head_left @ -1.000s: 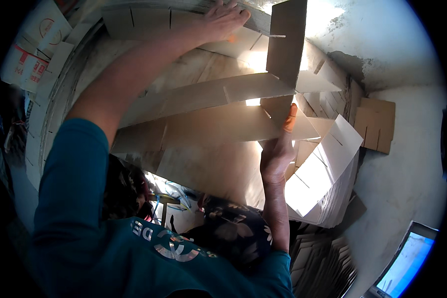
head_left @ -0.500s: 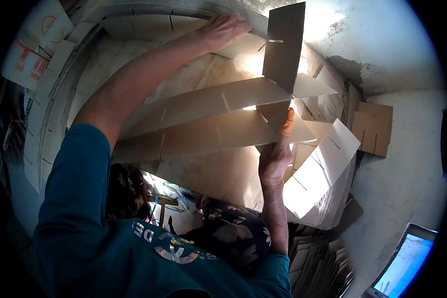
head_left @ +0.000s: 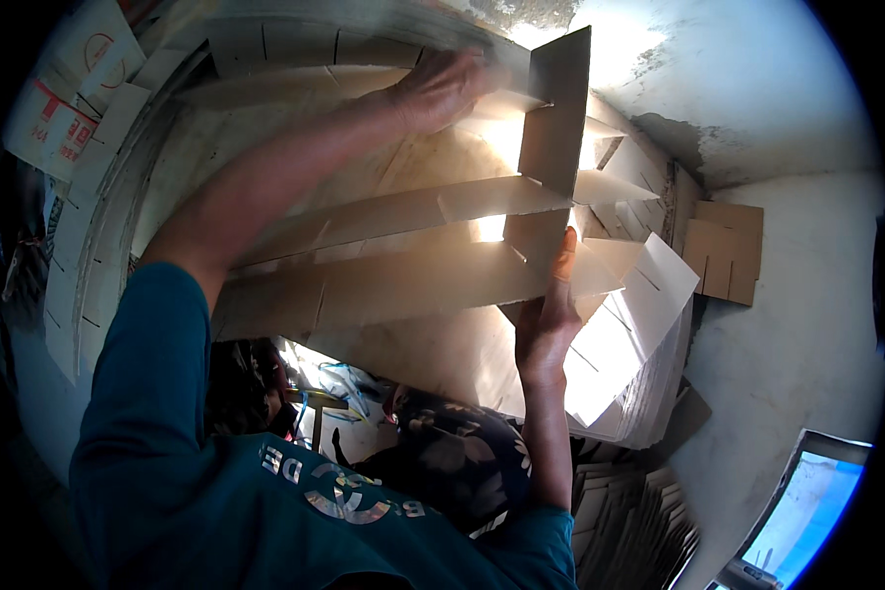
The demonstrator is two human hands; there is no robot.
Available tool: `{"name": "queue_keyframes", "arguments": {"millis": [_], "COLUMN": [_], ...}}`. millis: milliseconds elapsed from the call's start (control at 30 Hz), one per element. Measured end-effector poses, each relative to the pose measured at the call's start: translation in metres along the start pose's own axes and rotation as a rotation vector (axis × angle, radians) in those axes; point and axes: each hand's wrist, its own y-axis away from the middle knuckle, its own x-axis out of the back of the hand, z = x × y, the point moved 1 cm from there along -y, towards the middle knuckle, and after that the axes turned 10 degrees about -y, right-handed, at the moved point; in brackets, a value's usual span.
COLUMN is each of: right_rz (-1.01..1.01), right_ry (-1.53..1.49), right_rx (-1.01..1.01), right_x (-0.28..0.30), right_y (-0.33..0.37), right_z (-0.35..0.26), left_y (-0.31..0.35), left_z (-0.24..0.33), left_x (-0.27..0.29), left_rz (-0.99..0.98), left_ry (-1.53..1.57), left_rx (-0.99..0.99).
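Note:
A tall slotted cardboard divider (head_left: 551, 147) stands upright across two long cardboard strips, the farther one (head_left: 383, 218) and the nearer one (head_left: 364, 285), joined at slots. My right hand (head_left: 546, 334) is closed round the divider's near end, with an orange cover on its thumb. Beyond the two strips runs a third cardboard strip (head_left: 305, 83), its right end meeting the divider at a slot. My left hand (head_left: 442, 90), blurred, is closed over this far strip; its fingertips are smeared by motion.
A stack of slotted cardboard sheets (head_left: 634, 329) lies at the right, near a pale wall (head_left: 796, 256). More cardboard pieces (head_left: 723, 251) lean on that wall. Cardboard with red print (head_left: 59, 123) stands at the left. Bundled pieces (head_left: 629, 521) sit below right.
The third strip has come away from the far edge toward me and now meets the divider. The divider has dropped and shifted slightly with my right hand; my left hand has moved a little nearer.

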Motion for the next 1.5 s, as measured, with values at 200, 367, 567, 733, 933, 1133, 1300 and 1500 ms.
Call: {"name": "queue_keyframes", "arguments": {"millis": [200,367,567,733,933,1133,1300,1500], "right_rz": [-0.035,-0.048,-0.082,-0.133,-0.291,0.575,0.442,0.402], "right_ry": [0.071,0.237,0.236,0.234,0.194,1.021,0.933,1.040], "right_rx": [0.059,0.114,-0.046,-0.062,-0.062,0.147,-0.513,-0.529], "right_x": [0.012,0.016,0.020,0.020,0.044,0.128,0.133,0.124], "right_y": [0.020,0.033,0.039,0.038,0.027,0.072,0.112,0.106], "right_z": [-0.007,-0.009,-0.005,-0.009,-0.010,0.030,0.072,0.089], "left_y": [0.010,0.020,0.026,0.040,0.028,0.066,0.092,0.128], "left_z": [0.017,0.032,0.042,0.042,0.038,-0.001,0.022,0.099], "left_x": [-0.001,-0.011,-0.017,-0.021,-0.005,0.040,0.105,0.179], "left_rz": [-0.061,-0.037,-0.298,-0.270,-0.555,-0.394,-0.420,-0.573], "left_ry": [0.112,0.119,0.226,0.328,0.350,0.247,0.208,0.138], "left_rx": [0.032,0.029,0.135,0.098,0.221,0.339,0.278,0.227]}}
